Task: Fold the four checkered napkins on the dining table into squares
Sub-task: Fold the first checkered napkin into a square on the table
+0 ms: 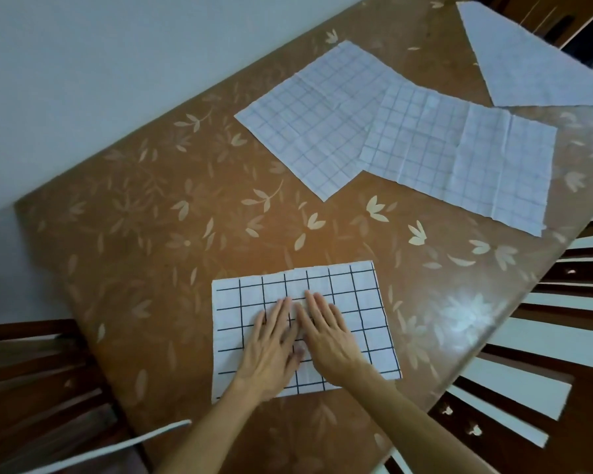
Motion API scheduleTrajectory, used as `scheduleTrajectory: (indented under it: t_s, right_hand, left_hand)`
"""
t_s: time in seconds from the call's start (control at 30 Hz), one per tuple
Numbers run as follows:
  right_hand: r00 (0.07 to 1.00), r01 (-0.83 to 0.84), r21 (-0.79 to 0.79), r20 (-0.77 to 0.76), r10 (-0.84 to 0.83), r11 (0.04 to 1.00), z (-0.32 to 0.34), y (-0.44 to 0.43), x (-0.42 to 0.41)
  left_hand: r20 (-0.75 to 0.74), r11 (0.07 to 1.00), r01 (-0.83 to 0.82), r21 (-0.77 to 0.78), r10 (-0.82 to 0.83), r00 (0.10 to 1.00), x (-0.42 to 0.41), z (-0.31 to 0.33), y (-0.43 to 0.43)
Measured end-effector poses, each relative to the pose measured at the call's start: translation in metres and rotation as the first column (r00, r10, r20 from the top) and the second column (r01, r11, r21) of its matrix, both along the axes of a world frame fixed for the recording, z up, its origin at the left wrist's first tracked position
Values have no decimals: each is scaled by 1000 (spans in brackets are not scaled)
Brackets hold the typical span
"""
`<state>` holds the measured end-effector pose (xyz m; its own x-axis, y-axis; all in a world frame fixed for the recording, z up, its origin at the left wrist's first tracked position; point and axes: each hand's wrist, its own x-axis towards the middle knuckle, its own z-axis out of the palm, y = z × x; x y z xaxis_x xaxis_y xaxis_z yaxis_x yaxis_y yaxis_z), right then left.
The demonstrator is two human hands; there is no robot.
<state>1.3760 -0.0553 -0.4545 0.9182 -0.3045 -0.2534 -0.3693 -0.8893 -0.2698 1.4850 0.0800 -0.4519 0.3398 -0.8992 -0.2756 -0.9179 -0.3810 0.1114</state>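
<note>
- The nearest napkin (356,302) lies on the dining table (151,251), close to the near edge, directly in front of the person. It is white with dark grid lines and has the shape of a rectangle.
- The left hand (271,350) lies flat on this napkin, palm down. Its fingers are straight and a little spread, and it grasps nothing.
- The right hand (329,336) lies flat just beside it in the same way, with its fingers straight and close together. The two hands nearly touch near the middle of the cloth.
- A second napkin (308,124) lies spread out flat farther back on the table. Its grid lines look much paler.
- A third napkin (476,165) lies to the right of the second one, also spread out, with visible creases. Its left edge lies over the right corner of the second napkin.
- A fourth napkin (528,63) lies at the far right corner of the table, apart from the others. Its grid is hardly visible.
- The table is brown with a pale pattern of leaves and flowers.
- A dark wooden chair (31,371) stands at the left side of the table, and another chair (545,336) with dark slats stands at the right side.
</note>
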Motion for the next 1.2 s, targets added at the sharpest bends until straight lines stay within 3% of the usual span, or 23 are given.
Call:
scheduleTrajectory:
  t_s: [0.13,0.33,0.5,0.6,0.7,0.8,1.0,1.13,1.2]
  right_hand:
    - [998,-3,-37,-57,1,999,-5,-13,-17]
    - [982,124,-90,-132,-136,988,-1,-25,-50]
    - [944,285,-85,-150,-295,955,5,-12,-67]
    - [873,475,-7,-119,-473,880,12,3,-76]
    - [705,709,84,-35,-709,701,21,7,-86]
    - [578,803,197,-30,-816,562,32,2,-90]
    - [592,781,255,-11,-806,570,53,1,-97]
    - [561,782,297,47,-827,547,60,8,-102]
    - [476,798,387,66,-877,462,66,9,-102]
  left_hand:
    - [40,998,-29,64,26,999,22,-2,38]
    - [55,987,-141,81,137,989,31,-3,93]
    - [72,991,-129,44,126,989,25,5,95]
    - [13,996,-56,-65,57,998,8,9,82]
    - [-57,983,76,-166,-86,995,-21,12,58]
    - [-6,962,208,-179,-212,977,-47,11,36]
    - [140,948,275,-159,-254,957,-50,9,22]
    - [19,954,188,-232,-189,982,-45,26,24]
    - [-91,949,71,-306,-104,990,-43,44,20]
